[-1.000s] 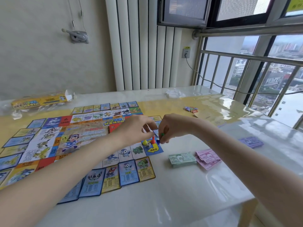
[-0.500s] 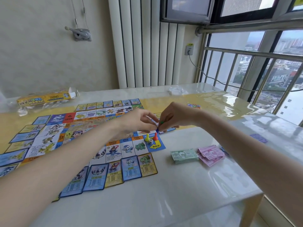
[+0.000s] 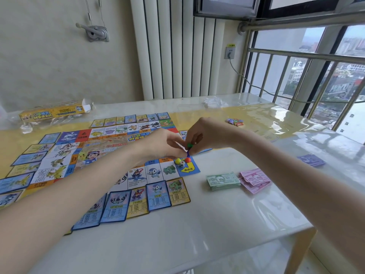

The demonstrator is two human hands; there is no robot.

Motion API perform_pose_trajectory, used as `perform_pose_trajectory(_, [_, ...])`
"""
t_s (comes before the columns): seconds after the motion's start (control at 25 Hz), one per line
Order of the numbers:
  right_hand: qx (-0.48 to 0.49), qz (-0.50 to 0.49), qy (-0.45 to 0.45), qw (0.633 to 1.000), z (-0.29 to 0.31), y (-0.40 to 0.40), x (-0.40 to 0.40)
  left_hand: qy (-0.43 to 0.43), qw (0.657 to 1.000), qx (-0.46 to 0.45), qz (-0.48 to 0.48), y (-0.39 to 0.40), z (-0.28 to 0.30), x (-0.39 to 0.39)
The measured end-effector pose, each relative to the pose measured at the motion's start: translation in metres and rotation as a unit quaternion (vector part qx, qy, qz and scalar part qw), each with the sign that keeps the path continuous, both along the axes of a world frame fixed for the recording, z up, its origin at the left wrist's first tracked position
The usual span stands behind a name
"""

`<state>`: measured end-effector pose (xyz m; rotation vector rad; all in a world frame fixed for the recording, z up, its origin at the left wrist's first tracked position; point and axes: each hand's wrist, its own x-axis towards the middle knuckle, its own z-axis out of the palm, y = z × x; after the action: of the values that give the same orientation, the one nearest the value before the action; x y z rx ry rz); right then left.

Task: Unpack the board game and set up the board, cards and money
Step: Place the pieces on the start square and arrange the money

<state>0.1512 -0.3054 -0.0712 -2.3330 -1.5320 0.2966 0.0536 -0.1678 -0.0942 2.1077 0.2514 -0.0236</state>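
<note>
Both hands meet, fingertips pinched: left hand (image 3: 164, 144), right hand (image 3: 205, 134).

The board (image 3: 83, 155) runs off the left edge, and both forearms cover part of its middle and far corner. The hands (image 3: 185, 143) meet over small green and blue pieces (image 3: 189, 149), too tiny to identify. Print on the cards (image 3: 158, 194) and green notes (image 3: 222, 180) is unreadable.

High-rise home balcony: railed windows (image 3: 316, 80), radiator (image 3: 177, 52), table (image 3: 177, 234).
</note>
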Motion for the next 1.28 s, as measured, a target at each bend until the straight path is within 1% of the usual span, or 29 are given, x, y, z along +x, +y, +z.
perform_pose_trajectory(0.08, [0.071, -0.02, 0.101, 0.992, -0.005, -0.002, 0.005, 0.019, 0.998, -0.052, 0.019, 0.002, -0.001, -0.003])
perform_pose_trajectory(0.12, [0.11, -0.041, 0.147, 0.982, -0.009, -0.004, 0.009, 0.017, 0.998, -0.05, 0.025, 0.002, -0.002, -0.005])
perform_pose_trajectory(0.16, [0.132, -0.063, 0.169, 0.975, -0.013, -0.006, 0.013, 0.011, 0.999, -0.025, 0.026, 0.003, -0.005, -0.007])
perform_pose_trajectory(0.2, [0.127, -0.078, 0.163, 0.975, -0.017, -0.008, 0.016, 0.002, 1.0, 0.021, 0.022, 0.003, -0.01, -0.008])
perform_pose_trajectory(0.32, [0.048, -0.082, 0.099, 0.991, -0.032, -0.008, 0.014, -0.033, 0.982, 0.185, 0.001, 0.0, -0.023, -0.01])
perform_pose_trajectory(0.36, [0.031, -0.077, 0.086, 0.993, -0.036, -0.007, 0.012, -0.043, 0.976, 0.214, -0.003, -0.002, -0.027, -0.01])
perform_pose_trajectory(0.48, [0.0, -0.058, 0.095, 0.994, -0.046, -0.004, 0.01, -0.057, 0.959, 0.278, -0.016, -0.006, -0.035, -0.008])
perform_pose_trajectory(0.56, [-0.016, -0.047, 0.079, 0.996, -0.049, -0.004, 0.01, -0.057, 0.951, 0.304, -0.023, -0.006, -0.038, -0.007])
perform_pose_trajectory(0.72, [-0.046, -0.042, 0.087, 0.994, -0.052, -0.005, 0.011, -0.058, 0.949, 0.307, -0.033, -0.007, -0.04, -0.005])
perform_pose_trajectory(0.88, [-0.054, -0.041, 0.084, 0.994, -0.051, -0.005, 0.011, -0.068, 0.948, 0.31, -0.035, -0.008, -0.041, -0.004])
perform_pose_trajectory(1.08, [-0.064, -0.04, 0.094, 0.993, -0.05, -0.004, 0.01, -0.092, 0.953, 0.289, -0.027, -0.004, -0.039, -0.009])
perform_pose_trajectory(1.16, [-0.053, -0.04, 0.097, 0.993, -0.046, -0.006, 0.012, -0.113, 0.952, 0.284, -0.002, -0.002, -0.034, -0.011])
perform_pose_trajectory(1.28, [-0.001, -0.055, 0.081, 0.995, -0.03, -0.016, 0.019, -0.149, 0.949, 0.277, 0.012, -0.009, -0.024, -0.013])
